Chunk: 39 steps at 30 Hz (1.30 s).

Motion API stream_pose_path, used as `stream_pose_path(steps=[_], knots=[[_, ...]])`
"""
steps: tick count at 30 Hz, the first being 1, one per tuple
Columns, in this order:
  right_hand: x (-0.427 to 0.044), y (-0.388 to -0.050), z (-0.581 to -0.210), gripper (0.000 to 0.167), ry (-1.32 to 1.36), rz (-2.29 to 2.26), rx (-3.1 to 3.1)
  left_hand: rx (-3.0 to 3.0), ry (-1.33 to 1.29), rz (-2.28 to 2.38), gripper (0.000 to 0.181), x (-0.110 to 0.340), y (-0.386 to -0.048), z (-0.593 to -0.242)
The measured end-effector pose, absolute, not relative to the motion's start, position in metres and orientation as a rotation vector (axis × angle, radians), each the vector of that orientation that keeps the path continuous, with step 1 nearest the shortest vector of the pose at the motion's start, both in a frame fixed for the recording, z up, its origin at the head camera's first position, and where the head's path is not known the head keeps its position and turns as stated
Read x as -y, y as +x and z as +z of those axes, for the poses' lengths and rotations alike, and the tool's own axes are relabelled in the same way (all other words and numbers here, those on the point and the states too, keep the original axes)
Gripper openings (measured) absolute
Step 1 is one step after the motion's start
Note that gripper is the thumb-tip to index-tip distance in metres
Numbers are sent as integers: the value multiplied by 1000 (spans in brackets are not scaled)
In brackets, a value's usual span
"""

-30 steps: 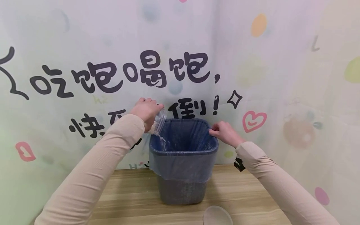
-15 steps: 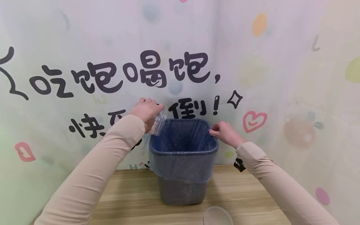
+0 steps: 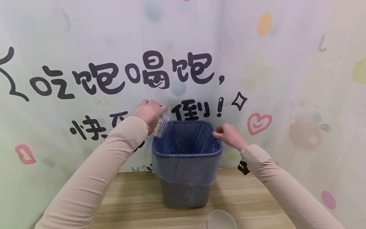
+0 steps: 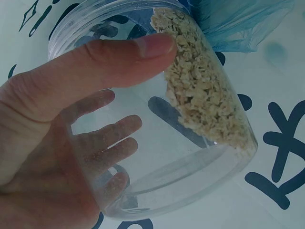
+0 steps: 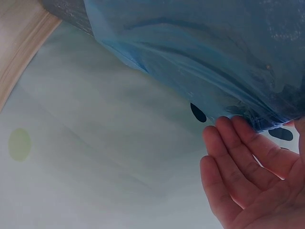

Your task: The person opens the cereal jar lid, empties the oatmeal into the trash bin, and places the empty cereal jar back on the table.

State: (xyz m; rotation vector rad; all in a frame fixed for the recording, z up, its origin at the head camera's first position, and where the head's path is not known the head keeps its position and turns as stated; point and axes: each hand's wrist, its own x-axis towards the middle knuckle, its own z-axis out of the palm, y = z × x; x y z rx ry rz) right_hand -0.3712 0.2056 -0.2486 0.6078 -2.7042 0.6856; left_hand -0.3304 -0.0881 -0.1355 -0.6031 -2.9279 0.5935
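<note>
My left hand (image 3: 150, 114) grips a clear plastic jar (image 4: 152, 183), thumb on the near side and fingers round the far side. The jar is tilted, its mouth at the left rim of a blue trash bin (image 3: 187, 168). Pale oat flakes (image 4: 198, 86) lie along the jar's lower wall, up to its mouth. A thin, see-through blue bag (image 5: 157, 52) lines the bin and folds over its rim. At the bin's right rim my right hand (image 3: 228, 136) holds the edge with thumb and index finger; its other fingers (image 5: 233, 167) extend below, and the thumb is mostly hidden.
A round translucent lid (image 3: 221, 219) lies on the wood-grain table (image 3: 128, 197) in front of the bin. Close behind the bin hangs a pale printed wall covering (image 3: 183, 28) with dark lettering.
A second ago, a thin spill of flakes showed below the jar's mouth; it is not visible now. Both hands, the jar and the bin keep nearly the same places.
</note>
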Motion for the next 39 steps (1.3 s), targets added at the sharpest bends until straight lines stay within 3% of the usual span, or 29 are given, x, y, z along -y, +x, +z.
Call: stream_pose_path(steps=[39], knots=[[-203, -370, -246, 20, 586, 676, 2730, 2875, -582, 580, 77, 82, -329, -139]])
